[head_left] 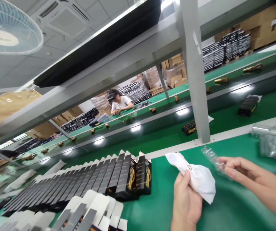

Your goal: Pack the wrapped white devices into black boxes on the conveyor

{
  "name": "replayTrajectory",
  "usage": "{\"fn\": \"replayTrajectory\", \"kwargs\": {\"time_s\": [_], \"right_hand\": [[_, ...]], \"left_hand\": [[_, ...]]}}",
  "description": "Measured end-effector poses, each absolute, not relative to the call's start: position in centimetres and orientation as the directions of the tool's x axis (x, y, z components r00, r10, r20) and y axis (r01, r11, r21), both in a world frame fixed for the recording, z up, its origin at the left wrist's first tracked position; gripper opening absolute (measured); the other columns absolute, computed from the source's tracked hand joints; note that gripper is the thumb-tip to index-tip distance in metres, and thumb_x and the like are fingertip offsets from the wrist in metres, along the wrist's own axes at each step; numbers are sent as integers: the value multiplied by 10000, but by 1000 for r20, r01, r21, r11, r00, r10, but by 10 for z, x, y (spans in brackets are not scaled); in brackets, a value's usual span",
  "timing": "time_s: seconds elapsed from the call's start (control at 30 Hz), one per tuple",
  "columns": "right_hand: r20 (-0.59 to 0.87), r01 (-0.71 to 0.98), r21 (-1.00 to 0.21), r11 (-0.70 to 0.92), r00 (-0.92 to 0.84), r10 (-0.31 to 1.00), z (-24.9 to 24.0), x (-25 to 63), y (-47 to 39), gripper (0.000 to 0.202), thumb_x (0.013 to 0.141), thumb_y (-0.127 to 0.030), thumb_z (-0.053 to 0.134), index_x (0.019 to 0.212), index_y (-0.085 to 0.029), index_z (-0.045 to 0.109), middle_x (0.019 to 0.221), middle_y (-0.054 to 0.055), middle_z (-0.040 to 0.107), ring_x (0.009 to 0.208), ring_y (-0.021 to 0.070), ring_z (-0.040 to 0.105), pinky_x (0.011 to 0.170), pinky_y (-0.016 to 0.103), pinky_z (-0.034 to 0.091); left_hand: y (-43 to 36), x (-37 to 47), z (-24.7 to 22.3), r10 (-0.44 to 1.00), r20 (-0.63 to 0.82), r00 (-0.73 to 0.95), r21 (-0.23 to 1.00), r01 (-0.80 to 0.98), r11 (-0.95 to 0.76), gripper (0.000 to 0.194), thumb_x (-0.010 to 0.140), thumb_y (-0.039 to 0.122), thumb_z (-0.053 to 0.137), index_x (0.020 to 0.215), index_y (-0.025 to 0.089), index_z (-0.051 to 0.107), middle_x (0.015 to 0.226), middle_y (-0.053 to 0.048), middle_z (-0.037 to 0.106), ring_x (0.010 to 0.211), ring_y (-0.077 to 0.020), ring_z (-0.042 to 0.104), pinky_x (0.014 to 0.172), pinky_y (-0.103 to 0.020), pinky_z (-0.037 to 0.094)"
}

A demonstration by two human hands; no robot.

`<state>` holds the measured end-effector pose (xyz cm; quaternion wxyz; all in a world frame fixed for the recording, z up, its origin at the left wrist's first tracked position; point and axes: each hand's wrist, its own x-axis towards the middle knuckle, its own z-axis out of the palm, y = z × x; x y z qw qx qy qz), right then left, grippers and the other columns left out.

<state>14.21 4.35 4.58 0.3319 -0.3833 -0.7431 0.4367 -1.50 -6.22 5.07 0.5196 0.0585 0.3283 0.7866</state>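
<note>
My left hand (188, 200) grips a white wrapped packet (200, 179), thumb on top, over the green tabletop (157, 205). To its right, my right hand (238, 170) pinches a clear plastic piece (211, 157) between thumb and fingers; it points up and left, close to the packet but apart from it. Left of my hands stands a long row of black boxes (125, 176) with open white flaps. More boxes with open flaps (96, 208) lie nearer the front edge.
Clear plastic pieces (274, 138) are piled at the right. A grey post (195, 70) rises at the table's far edge. Behind it, a green conveyor (138, 138) carries black boxes (248, 105). Brass parts (152, 109) sit farther back, and a person (122, 102) works across the line.
</note>
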Motion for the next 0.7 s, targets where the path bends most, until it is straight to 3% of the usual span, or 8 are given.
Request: {"fn": "replayTrajectory", "kwargs": {"time_s": [0.1,0.2,0.33,0.43,0.53,0.6,0.7], "right_hand": [[71,337,-894,296,-544,836,55,135,35,370,826,-646,486,1001,-336,587,1256,-17,585,1023,208,615,764,274,554],[169,402,-797,451,-568,806,58,119,17,418,841,-616,493,1177,-370,534,1175,-6,604,898,200,620,720,331,558],[386,316,-662,679,-632,672,46,99,-2,291,910,-486,479,1147,-353,582,1173,4,605,1063,204,585,883,374,523],[483,310,-591,745,-604,634,37,93,-4,259,929,-439,483,1156,-344,566,1177,6,592,1068,183,582,861,346,532],[571,313,-517,796,-567,594,31,94,-1,276,931,-419,496,1181,-310,542,1184,22,577,1097,186,552,891,346,507],[630,308,-442,843,-563,536,27,96,-2,299,938,-374,491,1216,-267,524,1202,43,565,1118,191,527,918,345,477],[687,284,-293,913,-601,408,23,101,-5,345,927,-292,514,1265,-230,494,1231,52,564,1113,201,520,931,359,436]], "left_hand": [[-63,-12,48,845,-236,-480,669,-711,-218,293,827,155,612,1094,122,496,993,-104,642,898,-166,623,909,-330,455],[-63,-7,48,821,-237,-520,749,-636,-186,497,798,93,584,1228,178,350,1110,-112,622,956,-188,627,878,-341,471],[-65,1,57,797,-265,-542,823,-558,-105,488,771,86,569,1188,177,333,1021,-78,627,894,-167,640,875,-319,473],[-70,4,66,846,-194,-496,828,-546,-130,646,740,113,642,1248,198,251,1155,-115,592,1074,-201,600,952,-323,439],[-76,4,69,920,-104,-378,763,-623,-170,800,631,35,656,1282,218,227,1282,-118,537,1202,-214,525,979,-297,421],[-78,3,66,942,-84,-326,704,-688,-176,773,606,12,599,1276,203,265,1266,-108,555,1201,-211,526,968,-283,426],[-77,3,60,919,-107,-380,683,-700,-210,560,795,136,561,1287,166,294,1216,-130,589,1173,-213,550,999,-316,409]]}}
